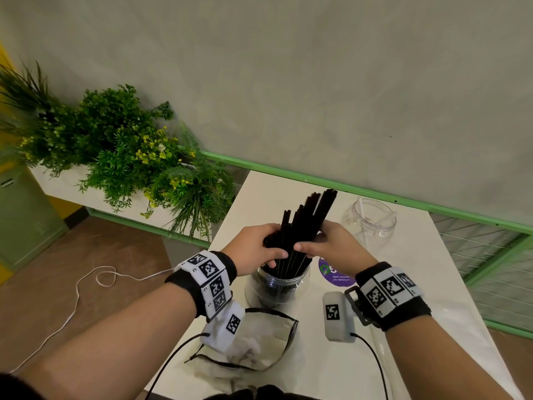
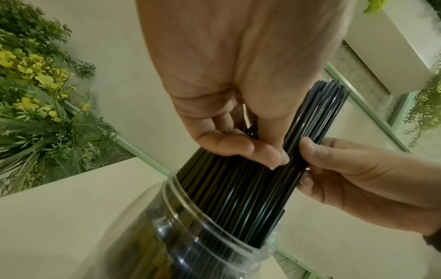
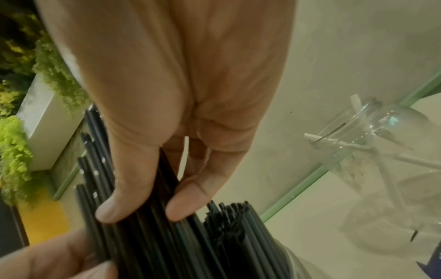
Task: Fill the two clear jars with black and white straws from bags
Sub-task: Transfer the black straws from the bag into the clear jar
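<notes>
I have my left hand (image 1: 253, 249) and right hand (image 1: 331, 246) gripping the black straws (image 1: 305, 220) in the jar (image 1: 277, 287), mid-tabletop (image 1: 418, 298), well inside its edges.

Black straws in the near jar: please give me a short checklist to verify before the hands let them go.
1. Lower ends of the black straws inside the near jar: ok.
2. Left hand and right hand both grip the bundle: ok.
3. Near jar upright on the table: ok.
4. Straw tops level: not ok, they are staggered.
5. All straws reach the jar bottom: cannot tell.
6. Far jar holds white straws: only a few, not ok.
</notes>
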The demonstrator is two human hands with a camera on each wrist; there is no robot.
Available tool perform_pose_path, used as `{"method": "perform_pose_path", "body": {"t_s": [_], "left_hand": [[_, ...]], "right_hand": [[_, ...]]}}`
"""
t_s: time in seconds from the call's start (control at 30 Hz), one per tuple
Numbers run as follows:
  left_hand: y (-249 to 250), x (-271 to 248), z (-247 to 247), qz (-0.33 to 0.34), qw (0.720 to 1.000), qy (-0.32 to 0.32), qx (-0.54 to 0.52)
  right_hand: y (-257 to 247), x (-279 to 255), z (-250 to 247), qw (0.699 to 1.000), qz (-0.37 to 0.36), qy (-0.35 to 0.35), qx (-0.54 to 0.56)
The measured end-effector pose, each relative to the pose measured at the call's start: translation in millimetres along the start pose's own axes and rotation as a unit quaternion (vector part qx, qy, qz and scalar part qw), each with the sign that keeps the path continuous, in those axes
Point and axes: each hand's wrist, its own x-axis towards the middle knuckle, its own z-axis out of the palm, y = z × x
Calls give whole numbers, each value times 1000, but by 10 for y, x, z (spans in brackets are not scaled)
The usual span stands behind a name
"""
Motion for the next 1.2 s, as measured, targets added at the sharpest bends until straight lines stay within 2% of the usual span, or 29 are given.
{"method": "perform_pose_path", "body": {"t_s": [0.1, 0.23, 0.4, 0.57, 0.6, 0.67, 0.73, 0.77, 0.87, 0.97, 1.07, 1.13, 1.2], "left_hand": [[-18, -18, 15, -4, 1000, 8, -23], [-43, -23, 38, -1, 999, 22, -26], [-32, -30, 58, -2, 999, 29, -18], [-89, -45, 51, 7, 1000, 24, -15], [-107, -50, 46, 9, 1000, 19, -14], [-141, -60, 34, 13, 1000, 13, -5], [-163, -62, 28, 14, 1000, 14, 0], [-167, -58, 28, 15, 1000, 16, 6], [-173, -35, 32, 25, 998, 32, 50], [-197, -26, 11, 39, 994, 54, 91], [-249, -43, -13, 64, 990, 77, 98], [-290, -63, -24, 80, 988, 93, 90], [-341, -81, -40, 81, 988, 104, 82]], "right_hand": [[-35, -39, -81, 1000, -2, 0, -3], [-41, -76, -68, 998, -23, 18, -64], [12, -105, -43, 998, -17, 9, -55], [-37, -132, -48, 988, -40, -19, -145], [-57, -142, -49, 990, -47, -29, -132], [-109, -166, -39, 997, -65, -22, -37], [-167, -168, -10, 994, -97, 20, 46], [-184, -151, 13, 990, -120, 49, 53], [-202, -52, 90, 975, -171, 138, -26], [-176, 19, 153, 961, -189, 186, -76], [-162, 25, 191, 953, -222, 187, -85], [-130, 39, 208, 946, -242, 168, -136], [-87, 65, 214, 914, -289, 176, -226]]}}
